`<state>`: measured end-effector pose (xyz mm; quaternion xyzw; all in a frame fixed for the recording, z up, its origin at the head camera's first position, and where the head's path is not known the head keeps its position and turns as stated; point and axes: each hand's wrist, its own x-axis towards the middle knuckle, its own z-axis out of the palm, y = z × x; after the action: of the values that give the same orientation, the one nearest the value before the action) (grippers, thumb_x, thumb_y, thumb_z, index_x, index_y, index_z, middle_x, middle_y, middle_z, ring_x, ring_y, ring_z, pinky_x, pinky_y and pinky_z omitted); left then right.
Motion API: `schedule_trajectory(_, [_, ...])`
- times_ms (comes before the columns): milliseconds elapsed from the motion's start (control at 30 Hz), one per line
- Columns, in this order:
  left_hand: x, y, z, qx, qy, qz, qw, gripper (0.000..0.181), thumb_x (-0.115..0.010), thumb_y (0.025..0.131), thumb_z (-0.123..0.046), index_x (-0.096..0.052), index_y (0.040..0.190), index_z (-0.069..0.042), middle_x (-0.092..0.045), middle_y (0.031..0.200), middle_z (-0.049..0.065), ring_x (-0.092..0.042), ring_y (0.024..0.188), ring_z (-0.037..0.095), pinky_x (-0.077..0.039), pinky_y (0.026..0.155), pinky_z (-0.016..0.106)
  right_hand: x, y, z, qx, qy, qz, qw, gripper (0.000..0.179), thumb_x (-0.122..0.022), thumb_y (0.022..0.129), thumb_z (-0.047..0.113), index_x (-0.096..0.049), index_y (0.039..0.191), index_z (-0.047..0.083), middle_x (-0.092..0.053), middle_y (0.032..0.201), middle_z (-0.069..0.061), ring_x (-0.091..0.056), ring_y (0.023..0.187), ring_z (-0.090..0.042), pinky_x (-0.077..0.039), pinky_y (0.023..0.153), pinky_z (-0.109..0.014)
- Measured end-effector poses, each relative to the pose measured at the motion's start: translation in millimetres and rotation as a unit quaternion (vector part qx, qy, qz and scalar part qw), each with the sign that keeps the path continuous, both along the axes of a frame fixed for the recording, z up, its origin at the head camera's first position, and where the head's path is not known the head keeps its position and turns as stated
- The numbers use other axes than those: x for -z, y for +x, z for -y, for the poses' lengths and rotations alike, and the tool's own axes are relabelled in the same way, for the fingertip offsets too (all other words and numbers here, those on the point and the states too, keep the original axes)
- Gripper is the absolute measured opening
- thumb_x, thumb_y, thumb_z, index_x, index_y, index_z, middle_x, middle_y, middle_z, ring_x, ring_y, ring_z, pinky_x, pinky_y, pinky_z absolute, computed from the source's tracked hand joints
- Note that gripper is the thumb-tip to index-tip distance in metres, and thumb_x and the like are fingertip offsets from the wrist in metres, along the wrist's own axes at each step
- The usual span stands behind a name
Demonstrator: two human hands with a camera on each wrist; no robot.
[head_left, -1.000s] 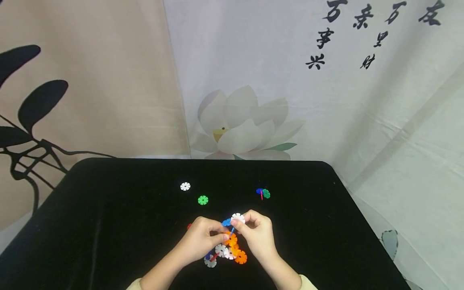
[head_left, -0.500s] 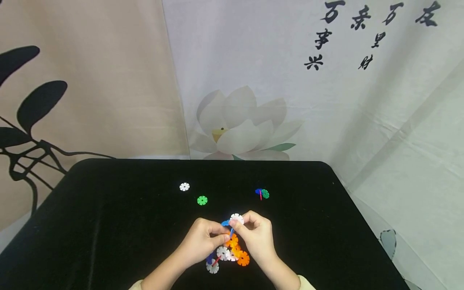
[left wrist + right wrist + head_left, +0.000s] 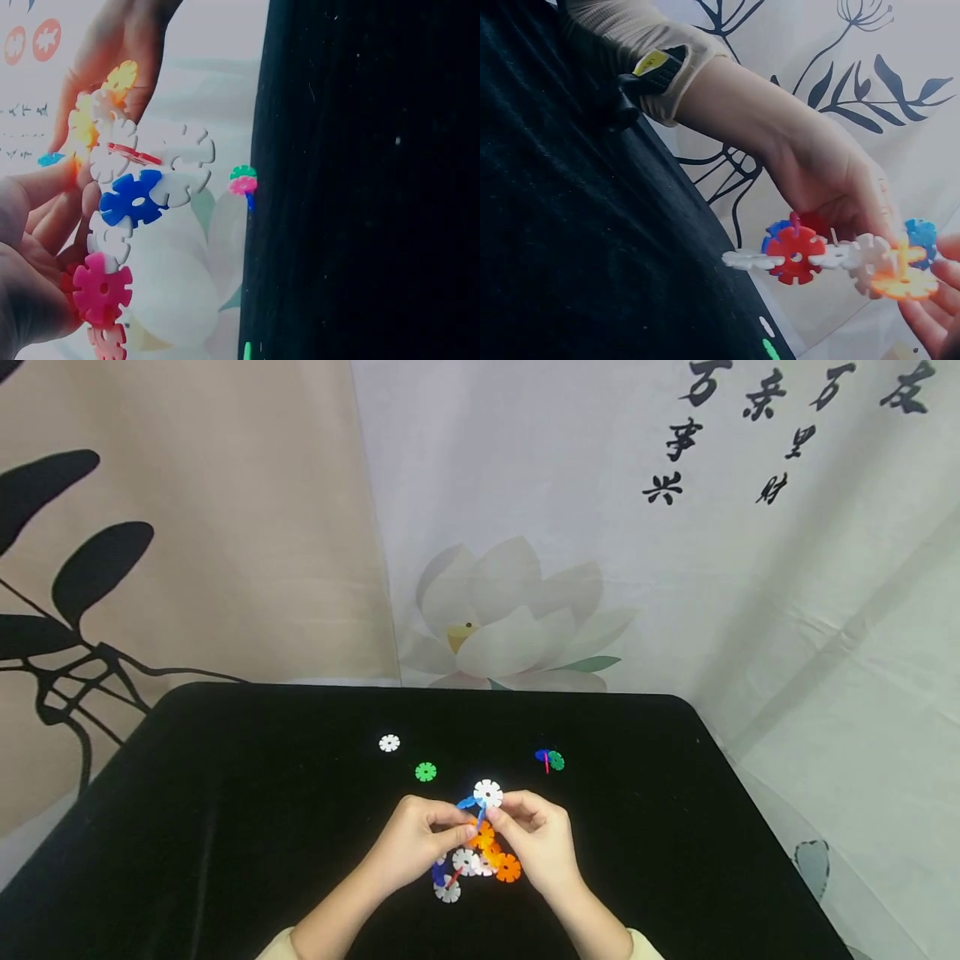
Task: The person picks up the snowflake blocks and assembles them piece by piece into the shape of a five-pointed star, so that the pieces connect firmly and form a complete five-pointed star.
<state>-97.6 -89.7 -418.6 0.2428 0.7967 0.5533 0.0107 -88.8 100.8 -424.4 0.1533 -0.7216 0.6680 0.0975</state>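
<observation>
Both hands hold a joined chain of interlocking plastic snowflake discs above the table. In the head view, my left hand (image 3: 416, 839) pinches it near an orange disc (image 3: 482, 834). My right hand (image 3: 540, 839) holds the upper end, thumb at the lower edge of a white disc (image 3: 487, 793) beside blue discs (image 3: 468, 802). More orange and white discs hang below, with a red disc seen edge-on (image 3: 454, 877). A dark blue disc (image 3: 133, 199) and a pink disc (image 3: 103, 289) show in the left wrist view. Fingers hide part of the chain.
On the black table (image 3: 285, 827) lie a loose white disc (image 3: 389, 743) and a green disc (image 3: 426, 772). Further right is a small joined cluster of blue, pink and green discs (image 3: 555, 761). A printed cloth (image 3: 525, 460) hangs behind the table.
The white disc at the top now shows whole, its face no longer covered by my right thumb, which sits lower. Hands and chain have risen slightly in the head view, which has shifted a little.
</observation>
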Motion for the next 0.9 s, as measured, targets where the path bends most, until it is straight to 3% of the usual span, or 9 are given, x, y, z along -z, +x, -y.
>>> schedule_trajectory(133, [-1.7,-0.5,1.5,0.02,-0.006,0.021,0.9996,0.01,-0.074,0.084,-0.009,-0.075,0.093,-0.003,-0.072,0.084,-0.003,-0.067,0.071,0.007,-0.055,0.065,0.025,-3.3,-1.8,-4.9,-0.03,0.003,0.008,0.9995,0.018,-0.07,0.086,0.003,-0.069,0.103,-0.001,-0.071,0.094,-0.012,-0.069,0.079,-0.021,-0.056,0.07,-0.033])
schedule_trajectory(267, [-3.5,0.3,1.7,0.034,-0.037,0.041,0.9979,0.011,-0.074,0.085,-0.011,-0.075,0.093,-0.005,-0.072,0.085,-0.004,-0.066,0.072,0.005,-0.055,0.065,0.024,-5.5,-3.9,-8.6,-0.048,0.028,0.027,0.9981,0.014,-0.07,0.086,0.005,-0.069,0.1,0.0,-0.071,0.091,-0.01,-0.07,0.076,-0.021,-0.057,0.067,-0.033])
schedule_trajectory(400, [-3.6,-0.8,2.5,0.02,-0.062,0.015,0.9978,0.01,-0.075,0.083,-0.01,-0.075,0.092,-0.007,-0.07,0.079,-0.008,-0.064,0.068,0.004,-0.054,0.062,0.023,-11.7,-2.9,-9.1,-0.043,0.043,0.038,0.9974,0.01,-0.07,0.086,0.003,-0.069,0.094,-0.003,-0.071,0.087,-0.012,-0.069,0.071,-0.022,-0.057,0.066,-0.032])
schedule_trajectory(567, [-6.2,-2.7,7.1,-0.055,-0.073,-0.045,0.9948,0.013,-0.077,0.08,-0.009,-0.075,0.093,-0.011,-0.067,0.081,-0.013,-0.06,0.074,0.007,-0.054,0.065,0.027,-18.0,-2.5,-9.3,-0.011,0.048,0.055,0.9973,0.009,-0.066,0.087,-0.002,-0.068,0.096,-0.006,-0.07,0.087,-0.018,-0.069,0.07,-0.027,-0.056,0.068,-0.031])
schedule_trajectory(733, [-11.3,-6.9,14.8,-0.151,-0.037,-0.09,0.9837,0.021,-0.079,0.078,-0.008,-0.074,0.098,-0.014,-0.067,0.099,-0.008,-0.059,0.098,0.013,-0.053,0.082,0.039,-5.6,-9.2,-13.6,0.01,-0.006,0.05,0.9987,0.013,-0.067,0.088,0.001,-0.067,0.099,-0.004,-0.069,0.09,-0.017,-0.069,0.073,-0.024,-0.056,0.07,-0.033])
schedule_trajectory(833, [-12.1,-10.3,19.9,-0.197,-0.016,-0.091,0.976,0.029,-0.078,0.079,-0.006,-0.07,0.106,-0.012,-0.065,0.111,-0.001,-0.056,0.108,0.019,-0.049,0.088,0.045,-4.2,-10.2,-14.7,0.019,-0.043,0.045,0.9979,0.015,-0.066,0.088,0.001,-0.066,0.101,-0.006,-0.069,0.092,-0.017,-0.069,0.075,-0.024,-0.056,0.071,-0.036])
schedule_trajectory(900, [-11.2,-12.8,22.1,-0.215,-0.01,-0.074,0.9737,0.036,-0.077,0.08,-0.006,-0.066,0.114,-0.009,-0.062,0.116,0.004,-0.055,0.109,0.022,-0.048,0.088,0.046,-3.8,-10.6,-15.2,0.025,-0.059,0.044,0.9969,0.016,-0.066,0.089,0.002,-0.065,0.102,-0.008,-0.07,0.092,-0.016,-0.069,0.075,-0.023,-0.056,0.072,-0.036])
